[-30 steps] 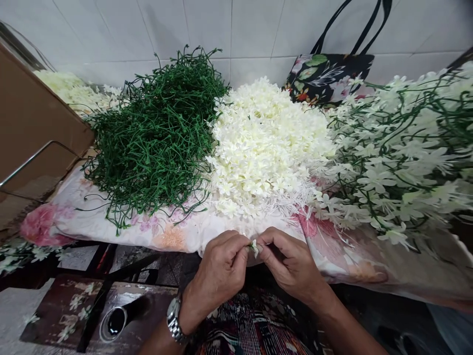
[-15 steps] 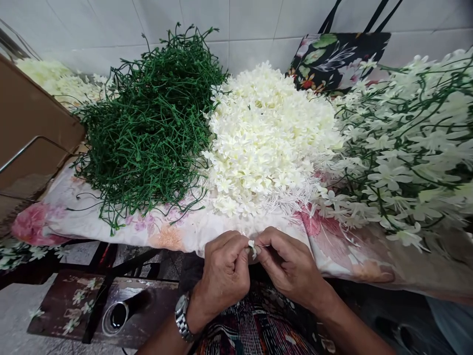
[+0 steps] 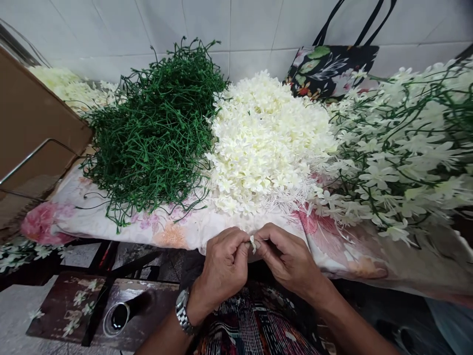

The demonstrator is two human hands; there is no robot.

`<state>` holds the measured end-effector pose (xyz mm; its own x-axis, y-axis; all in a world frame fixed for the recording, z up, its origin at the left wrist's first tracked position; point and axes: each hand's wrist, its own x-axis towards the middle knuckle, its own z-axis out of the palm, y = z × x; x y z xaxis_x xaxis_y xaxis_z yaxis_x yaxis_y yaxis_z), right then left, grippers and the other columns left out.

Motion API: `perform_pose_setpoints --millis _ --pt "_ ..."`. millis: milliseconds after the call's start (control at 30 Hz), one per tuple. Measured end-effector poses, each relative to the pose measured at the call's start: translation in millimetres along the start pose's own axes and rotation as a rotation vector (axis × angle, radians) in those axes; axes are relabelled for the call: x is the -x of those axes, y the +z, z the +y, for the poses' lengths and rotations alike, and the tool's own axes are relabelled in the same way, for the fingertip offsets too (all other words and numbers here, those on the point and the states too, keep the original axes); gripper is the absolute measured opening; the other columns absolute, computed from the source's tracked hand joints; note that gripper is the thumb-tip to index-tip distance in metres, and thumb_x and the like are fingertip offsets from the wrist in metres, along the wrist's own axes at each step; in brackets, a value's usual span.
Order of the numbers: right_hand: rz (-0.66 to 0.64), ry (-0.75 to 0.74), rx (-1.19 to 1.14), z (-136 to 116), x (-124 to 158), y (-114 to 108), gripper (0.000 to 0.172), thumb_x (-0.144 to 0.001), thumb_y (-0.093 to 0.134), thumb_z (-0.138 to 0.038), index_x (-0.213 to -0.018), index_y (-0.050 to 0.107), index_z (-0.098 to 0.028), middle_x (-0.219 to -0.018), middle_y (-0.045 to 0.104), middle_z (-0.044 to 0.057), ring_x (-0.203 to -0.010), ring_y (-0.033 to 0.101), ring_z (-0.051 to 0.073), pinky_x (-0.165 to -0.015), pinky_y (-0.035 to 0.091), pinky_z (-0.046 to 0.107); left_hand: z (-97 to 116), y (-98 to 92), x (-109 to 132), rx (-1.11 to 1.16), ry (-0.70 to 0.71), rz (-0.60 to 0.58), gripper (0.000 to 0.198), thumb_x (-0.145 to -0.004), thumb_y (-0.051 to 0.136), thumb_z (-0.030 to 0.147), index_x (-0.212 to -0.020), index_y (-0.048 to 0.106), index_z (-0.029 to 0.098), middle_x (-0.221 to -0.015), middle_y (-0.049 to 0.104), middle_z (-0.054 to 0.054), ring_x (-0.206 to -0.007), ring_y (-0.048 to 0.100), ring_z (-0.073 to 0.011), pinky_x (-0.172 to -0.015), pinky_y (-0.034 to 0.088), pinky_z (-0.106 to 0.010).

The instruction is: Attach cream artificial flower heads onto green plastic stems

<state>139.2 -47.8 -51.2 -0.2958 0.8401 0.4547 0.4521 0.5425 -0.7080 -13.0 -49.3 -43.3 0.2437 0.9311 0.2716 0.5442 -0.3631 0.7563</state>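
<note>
A floral cloth (image 3: 173,231) spreads ahead of both hands, and its near edge lies just beyond the fingertips. Ahead and to the right of the right hand, a broad mass of finished flower sprays (image 3: 402,153) rests on it, white blooms on green stalks. Ahead and to the left of the left hand sits a tangled heap of bare green stems (image 3: 155,128). Straight ahead of the hands, between those two, is a mound of loose white blossoms (image 3: 266,143). A brown cardboard box (image 3: 33,128) stands far to the left, and a dark flowered bag (image 3: 328,69) leans on the tiled wall beyond the mound.

The left hand (image 3: 223,268), with a wristwatch (image 3: 183,313) behind it, and the right hand (image 3: 291,259) meet fingertip to fingertip. Together they pinch a small white blossom (image 3: 253,243) between them, just short of the cloth's edge.
</note>
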Motion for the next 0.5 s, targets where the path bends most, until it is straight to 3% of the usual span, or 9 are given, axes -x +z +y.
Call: perform_pose_setpoints --millis 167,333,500 --pt "0.064 -0.033 0.022 -7 -3 -8 0.006 -0.085 0.051 -0.017 -0.091 0.053 -0.018 -0.073 0.059 0.001 -0.063 0.055 0.01 -0.056 0.048 0.021 3 -11.7 -1 0.177 -0.048 0.059 0.017 -0.077 0.045 0.008 -0.069 0.057 0.017 -0.058 0.056 0.001 -0.052 0.052 -0.0109 -0.051 0.042 -0.021" --pt "0.098 -0.109 0.07 -15 -5 -11 0.009 -0.084 0.052 -0.011 -0.09 0.052 -0.019 -0.072 0.058 0.002 -0.065 0.055 0.012 -0.058 0.048 0.024 5 -15.7 1 0.13 0.027 0.111 0.017 -0.078 0.047 0.009 -0.069 0.06 0.017 -0.058 0.058 0.0 -0.053 0.053 -0.0116 -0.05 0.042 -0.021" --pt "0.179 -0.184 0.122 -17 -3 -7 0.018 -0.08 0.054 -0.006 -0.092 0.052 -0.018 -0.073 0.059 0.003 -0.07 0.057 0.014 -0.06 0.049 0.026 5 -14.1 1 0.113 0.017 0.13 0.017 -0.076 0.047 0.007 -0.069 0.059 0.017 -0.057 0.057 0.001 -0.051 0.052 -0.0109 -0.049 0.041 -0.021"
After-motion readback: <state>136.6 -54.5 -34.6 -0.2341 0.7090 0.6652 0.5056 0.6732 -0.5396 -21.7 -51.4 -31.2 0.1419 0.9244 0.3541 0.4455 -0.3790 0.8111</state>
